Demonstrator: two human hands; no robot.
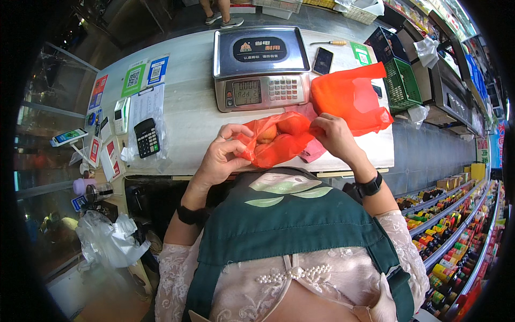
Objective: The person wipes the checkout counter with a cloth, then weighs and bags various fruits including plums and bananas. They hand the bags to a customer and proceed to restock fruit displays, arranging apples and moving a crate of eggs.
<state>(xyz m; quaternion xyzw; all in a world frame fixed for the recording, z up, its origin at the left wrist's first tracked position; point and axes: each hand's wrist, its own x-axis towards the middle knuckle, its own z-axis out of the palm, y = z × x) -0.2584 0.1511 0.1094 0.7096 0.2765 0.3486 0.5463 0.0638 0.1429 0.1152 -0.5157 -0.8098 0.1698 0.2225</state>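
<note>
A red plastic bag holding several round orange-coloured fruits lies at the near edge of the counter, its mouth partly open. My left hand pinches the bag's left rim between thumb and fingers. At its right end, my right hand grips the film with bent fingers. Under the bag a pink cloth shows. A second red plastic bag, bulging, sits just beyond my right hand. Behind the fruit bag stands a digital scale with a bare steel pan.
On the counter, a calculator, a clipboard and payment code cards stand left. A smartphone and a wooden-handled tool lie right of the scale. A green crate and bottle shelves are further right. A person's legs show beyond.
</note>
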